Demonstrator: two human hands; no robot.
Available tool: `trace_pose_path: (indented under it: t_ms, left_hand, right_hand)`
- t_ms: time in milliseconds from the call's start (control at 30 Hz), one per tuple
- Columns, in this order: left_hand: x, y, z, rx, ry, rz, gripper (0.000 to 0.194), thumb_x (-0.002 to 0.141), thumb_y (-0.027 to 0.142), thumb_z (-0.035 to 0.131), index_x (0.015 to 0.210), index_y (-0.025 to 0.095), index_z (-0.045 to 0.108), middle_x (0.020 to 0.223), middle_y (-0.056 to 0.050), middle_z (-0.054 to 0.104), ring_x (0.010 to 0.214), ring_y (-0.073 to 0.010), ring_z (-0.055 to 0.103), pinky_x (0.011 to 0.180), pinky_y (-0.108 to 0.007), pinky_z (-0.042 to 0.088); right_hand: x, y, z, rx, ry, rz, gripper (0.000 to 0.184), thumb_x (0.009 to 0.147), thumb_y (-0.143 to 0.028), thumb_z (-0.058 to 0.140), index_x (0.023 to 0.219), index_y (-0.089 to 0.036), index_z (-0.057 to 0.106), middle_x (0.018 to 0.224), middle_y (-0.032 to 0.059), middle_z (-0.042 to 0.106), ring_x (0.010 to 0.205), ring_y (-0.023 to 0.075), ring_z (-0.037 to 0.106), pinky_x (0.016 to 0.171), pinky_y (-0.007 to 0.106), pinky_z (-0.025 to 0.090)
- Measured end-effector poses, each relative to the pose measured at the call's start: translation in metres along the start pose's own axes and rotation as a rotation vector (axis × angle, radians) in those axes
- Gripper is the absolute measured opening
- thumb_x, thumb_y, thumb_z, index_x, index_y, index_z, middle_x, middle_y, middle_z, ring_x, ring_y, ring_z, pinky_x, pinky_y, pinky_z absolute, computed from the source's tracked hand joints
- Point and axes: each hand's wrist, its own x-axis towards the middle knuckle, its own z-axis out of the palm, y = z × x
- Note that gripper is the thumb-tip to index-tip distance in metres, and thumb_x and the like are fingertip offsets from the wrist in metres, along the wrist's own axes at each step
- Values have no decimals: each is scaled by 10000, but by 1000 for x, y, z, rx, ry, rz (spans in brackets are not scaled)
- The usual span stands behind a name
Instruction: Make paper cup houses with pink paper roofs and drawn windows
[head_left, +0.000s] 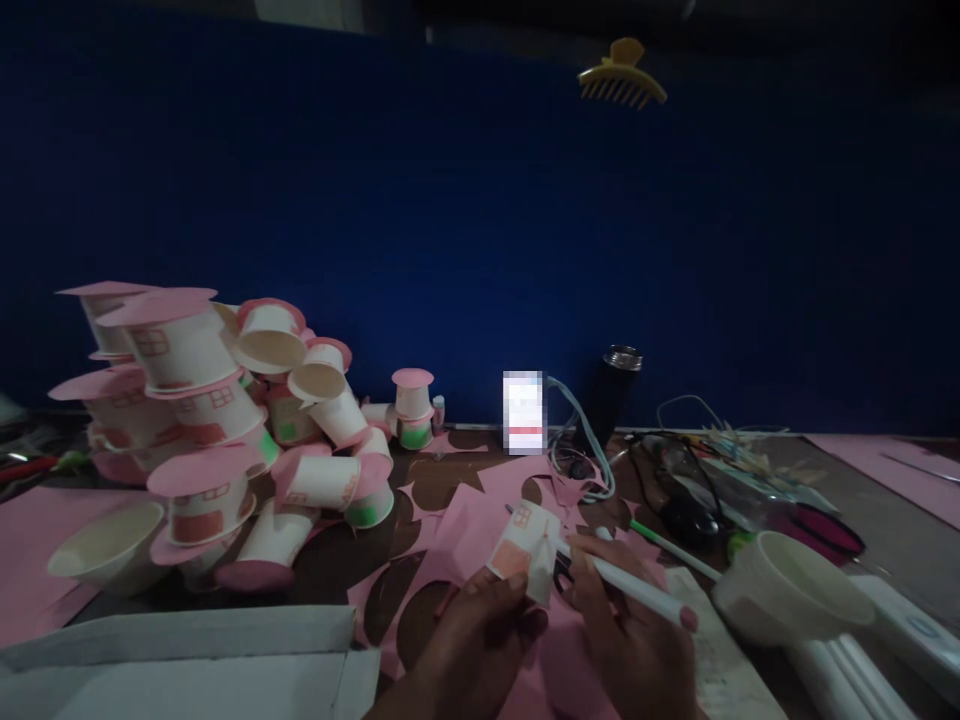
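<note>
My left hand (476,640) is closed around a small white paper cup (527,545) that bears a pink door and a window, holding it on its side above the pink paper (465,530). My right hand (630,640) grips a white pen with a pink end (637,590), its tip touching the cup near the window. Both hands are low in the middle of the view. The fingers behind the cup are hidden.
A heap of decorated cups with pink lids (217,430) fills the left. A white box (187,660) lies at the front left. Stacked plain cups (795,600) lie at the right. A phone (523,412), a dark flask (615,395), cables (585,450) and a blue wall stand behind.
</note>
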Motion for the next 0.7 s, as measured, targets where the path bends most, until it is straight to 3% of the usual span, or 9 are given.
trace_pose_path:
  t_ms: [367,700]
  left_hand:
    - [0,0,0,-15,30,0,73,725,101,733,787,139,735,815,-59,709,764,-145,611,760,-291,449]
    - [0,0,2,-26,48,-6,69,719,96,737,775,128,714,796,-53,702,754,-140,615,762,-286,458]
  right_hand:
    - [-4,2,2,41,-13,28,149,938,-268,496,1009,-232,621,804,10,715,586,148,685,580,249,554]
    - [-5,4,4,86,-29,65,142,927,-257,503,974,-226,633,842,31,691,677,175,705,586,263,569]
